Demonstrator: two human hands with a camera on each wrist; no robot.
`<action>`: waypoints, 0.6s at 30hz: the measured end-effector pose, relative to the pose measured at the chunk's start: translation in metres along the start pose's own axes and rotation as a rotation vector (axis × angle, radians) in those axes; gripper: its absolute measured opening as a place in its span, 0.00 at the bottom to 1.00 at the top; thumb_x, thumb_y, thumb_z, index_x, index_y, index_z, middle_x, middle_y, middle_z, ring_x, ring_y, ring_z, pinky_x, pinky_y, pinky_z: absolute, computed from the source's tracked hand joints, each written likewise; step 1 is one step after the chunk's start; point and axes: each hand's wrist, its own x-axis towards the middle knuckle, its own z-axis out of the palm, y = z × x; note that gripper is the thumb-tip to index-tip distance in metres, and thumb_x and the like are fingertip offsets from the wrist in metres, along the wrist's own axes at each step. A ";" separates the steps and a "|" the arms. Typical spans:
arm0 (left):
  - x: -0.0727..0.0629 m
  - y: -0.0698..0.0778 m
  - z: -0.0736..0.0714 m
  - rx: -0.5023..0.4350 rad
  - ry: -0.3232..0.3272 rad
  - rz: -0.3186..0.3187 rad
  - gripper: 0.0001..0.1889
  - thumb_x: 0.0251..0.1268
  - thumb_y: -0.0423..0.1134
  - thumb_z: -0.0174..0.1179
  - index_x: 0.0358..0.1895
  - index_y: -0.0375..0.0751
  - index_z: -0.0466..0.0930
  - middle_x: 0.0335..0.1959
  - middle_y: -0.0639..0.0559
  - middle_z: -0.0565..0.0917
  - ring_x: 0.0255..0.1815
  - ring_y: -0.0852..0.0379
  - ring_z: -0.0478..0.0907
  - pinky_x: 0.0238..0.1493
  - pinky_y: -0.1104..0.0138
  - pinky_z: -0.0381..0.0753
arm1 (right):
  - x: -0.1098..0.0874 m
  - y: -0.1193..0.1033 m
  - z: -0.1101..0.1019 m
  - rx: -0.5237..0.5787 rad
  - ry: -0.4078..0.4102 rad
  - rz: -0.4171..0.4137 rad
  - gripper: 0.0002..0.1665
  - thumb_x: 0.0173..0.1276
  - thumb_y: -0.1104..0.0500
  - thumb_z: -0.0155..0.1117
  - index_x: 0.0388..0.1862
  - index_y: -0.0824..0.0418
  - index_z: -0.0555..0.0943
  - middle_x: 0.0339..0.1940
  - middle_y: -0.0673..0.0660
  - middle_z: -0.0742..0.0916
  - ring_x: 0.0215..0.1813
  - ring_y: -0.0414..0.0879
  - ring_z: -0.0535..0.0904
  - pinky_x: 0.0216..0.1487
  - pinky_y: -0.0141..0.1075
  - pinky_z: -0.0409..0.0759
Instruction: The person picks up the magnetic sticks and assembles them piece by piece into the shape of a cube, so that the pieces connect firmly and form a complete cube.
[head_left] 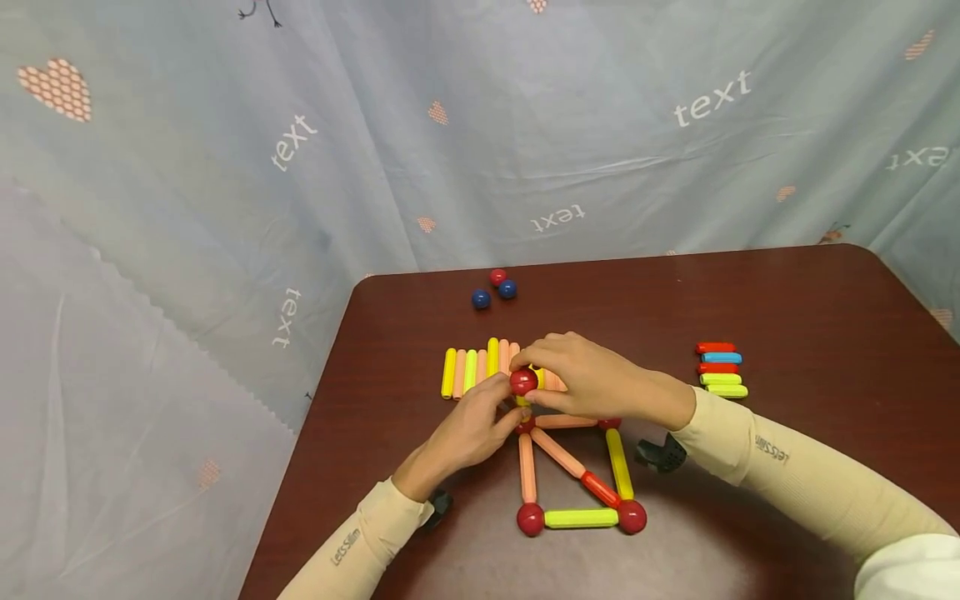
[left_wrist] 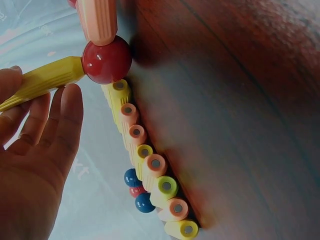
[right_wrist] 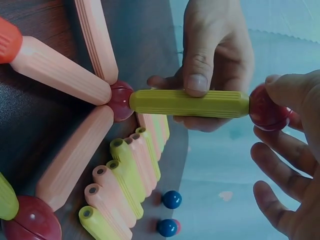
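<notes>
A yellow magnetic rod [right_wrist: 190,103] stands upright on a red corner ball [right_wrist: 121,101] of a flat frame of rods and balls. Between thumb and fingers my left hand [head_left: 468,422] pinches this rod. Atop the rod sits another red ball [head_left: 523,382], which my right hand [head_left: 592,375] grips with thumb and forefinger; its other fingers are spread in the right wrist view. Peach rods [head_left: 528,471] run from the corner ball, one joining a red rod [head_left: 601,489] as a diagonal. A lime rod [head_left: 581,518] and a yellow rod [head_left: 619,465] form other sides.
Behind the hands lies a row of yellow, lime and peach rods [head_left: 470,371], partly hidden. Two blue balls [head_left: 481,299] and a red ball [head_left: 498,277] rest near the table's back edge. Several short rods [head_left: 722,368] lie at the right. A printed curtain [head_left: 525,150] hangs behind the table.
</notes>
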 end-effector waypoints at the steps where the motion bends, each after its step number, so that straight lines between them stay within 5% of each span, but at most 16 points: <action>1: 0.000 0.000 0.000 0.003 0.002 0.002 0.11 0.70 0.37 0.65 0.52 0.43 0.81 0.46 0.53 0.82 0.42 0.59 0.83 0.47 0.65 0.85 | 0.000 0.000 0.000 0.000 0.003 0.001 0.21 0.67 0.50 0.73 0.56 0.55 0.82 0.50 0.49 0.88 0.53 0.46 0.82 0.61 0.46 0.77; 18: 0.000 -0.002 -0.003 0.033 -0.005 0.002 0.18 0.71 0.41 0.64 0.61 0.45 0.77 0.50 0.55 0.83 0.43 0.59 0.80 0.48 0.62 0.85 | 0.002 -0.001 0.008 0.005 0.019 -0.018 0.30 0.65 0.49 0.75 0.63 0.57 0.80 0.55 0.52 0.89 0.54 0.48 0.83 0.60 0.47 0.78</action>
